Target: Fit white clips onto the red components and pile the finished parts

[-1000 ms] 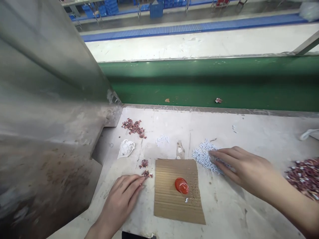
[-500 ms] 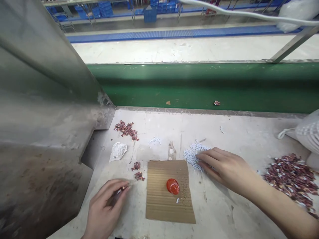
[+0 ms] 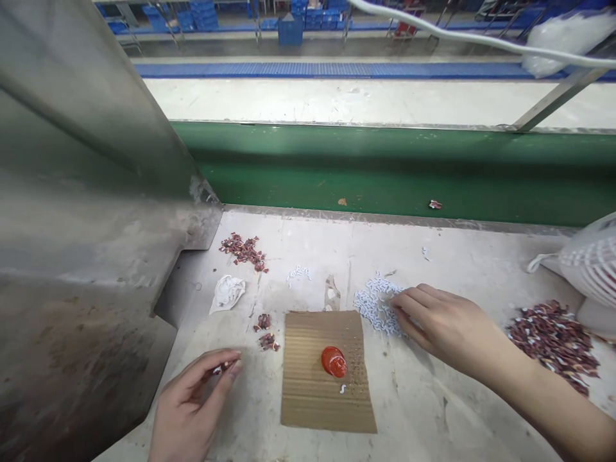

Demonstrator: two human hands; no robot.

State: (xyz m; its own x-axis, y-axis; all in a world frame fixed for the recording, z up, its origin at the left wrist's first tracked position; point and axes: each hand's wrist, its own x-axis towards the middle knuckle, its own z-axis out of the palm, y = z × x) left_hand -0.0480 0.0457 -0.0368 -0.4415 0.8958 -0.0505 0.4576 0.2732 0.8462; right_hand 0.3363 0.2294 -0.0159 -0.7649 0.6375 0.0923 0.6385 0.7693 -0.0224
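Note:
Between the thumb and fingers of my left hand is a small dark red piece, mostly hidden. My right hand has its fingertips down at the right side of a pile of small white curved pieces; what is between them is hidden. A brown cardboard sheet lies between the hands, bearing a glossy red blob and one white curved piece. Two small dark red clusters sit left of the cardboard. Farther back are a dark red pile and a few white pieces.
A large metal panel stands at the left. Crumpled white material lies near it. At the right are a big dark red pile and a white bag. Behind the table runs a green belt with scraps on it.
My left hand has shifted slightly left and down. My right hand has moved a little right over the white pile. The scraps on the green belt have moved right.

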